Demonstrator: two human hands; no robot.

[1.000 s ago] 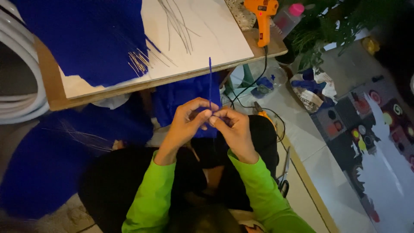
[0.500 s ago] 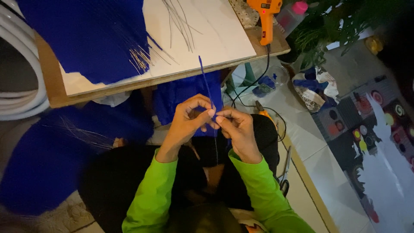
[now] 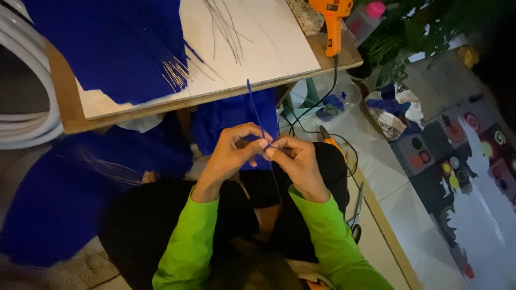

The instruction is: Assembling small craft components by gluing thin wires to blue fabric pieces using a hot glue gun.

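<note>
Blue-wrapped wire [image 3: 257, 115] rises from between the fingers of the left hand [image 3: 228, 156] and right hand [image 3: 295, 161], both pinched on it just below the table [image 3: 70, 121]. The pinch looks light, so the thin wire could slip, bend or unwind.

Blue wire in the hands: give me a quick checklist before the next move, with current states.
1. Left hand pinches the blue wire: ok.
2. Right hand fingertips meet the left at the wire: ok.
3. Wire's upper end free of the board: ok, it passes in front of the board's edge; contact cannot be told.
4. Wire's lower end below the hands: cannot tell, too dark.
5. Glue gun lies apart from both hands: ok.
6. Scissors on the floor, beside the right arm: ok.
</note>
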